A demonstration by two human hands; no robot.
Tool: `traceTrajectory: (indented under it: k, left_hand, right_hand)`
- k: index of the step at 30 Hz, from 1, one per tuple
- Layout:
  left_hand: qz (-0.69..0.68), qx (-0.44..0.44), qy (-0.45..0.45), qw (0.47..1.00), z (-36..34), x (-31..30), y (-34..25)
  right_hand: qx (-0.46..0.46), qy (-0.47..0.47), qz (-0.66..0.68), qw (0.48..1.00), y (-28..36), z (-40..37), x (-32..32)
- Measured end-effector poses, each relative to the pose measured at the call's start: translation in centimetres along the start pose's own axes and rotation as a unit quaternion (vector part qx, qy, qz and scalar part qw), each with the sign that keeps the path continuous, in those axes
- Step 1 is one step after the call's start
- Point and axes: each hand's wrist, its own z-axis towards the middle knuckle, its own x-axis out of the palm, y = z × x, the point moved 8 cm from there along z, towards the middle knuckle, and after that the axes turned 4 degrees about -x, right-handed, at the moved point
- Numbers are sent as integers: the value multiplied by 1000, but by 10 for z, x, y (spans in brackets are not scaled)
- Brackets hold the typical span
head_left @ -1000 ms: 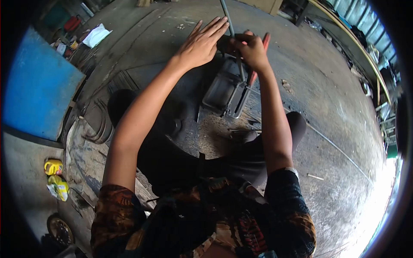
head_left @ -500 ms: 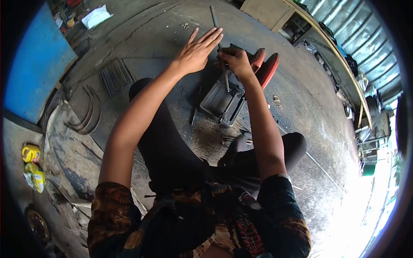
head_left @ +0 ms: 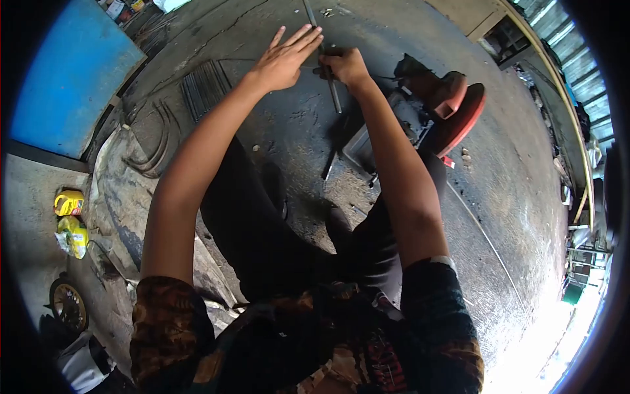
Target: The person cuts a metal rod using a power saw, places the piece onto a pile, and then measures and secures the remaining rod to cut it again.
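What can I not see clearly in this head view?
In the head view:
Metal rod: far end, cut off by top edge.
Left hand: palm, turned away.
Machine base: partly hidden behind right forearm.
Yellow bottle: label, too small.
Outside, lower right: lost in glare.

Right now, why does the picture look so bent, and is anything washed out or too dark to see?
Head view: strong wide-angle bending, likely from the lens, with black corners. Head view: glare turns the lower-right edge white and brightens the floor beside it. Head view: the trousers sink into near-black, hiding their folds.
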Motion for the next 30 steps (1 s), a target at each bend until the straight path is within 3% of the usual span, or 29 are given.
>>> traceTrajectory:
  k: [7,9,17,19,22,30]
  left_hand:
    - [31,-81,93,992,-21,65,93]
    - [45,-97,106,989,-29,84,119]
    - [87,-183,167,965,-86,165,223]
    - [140,-226,242,933,-127,188,261]
    - [106,-279,243,923,-164,205,299]
    - [73,-353,277,891,-223,256,327]
  right_hand:
    - [50,26,-59,997,-52,75,80]
    - [0,18,-171,985,-59,96,99]
    - [112,99,-116,982,-132,164,202]
    - [141,83,-73,984,-176,184,239]
    - [179,79,-76,978,-218,200,277]
    - [202,115,-207,950,-284,217,349]
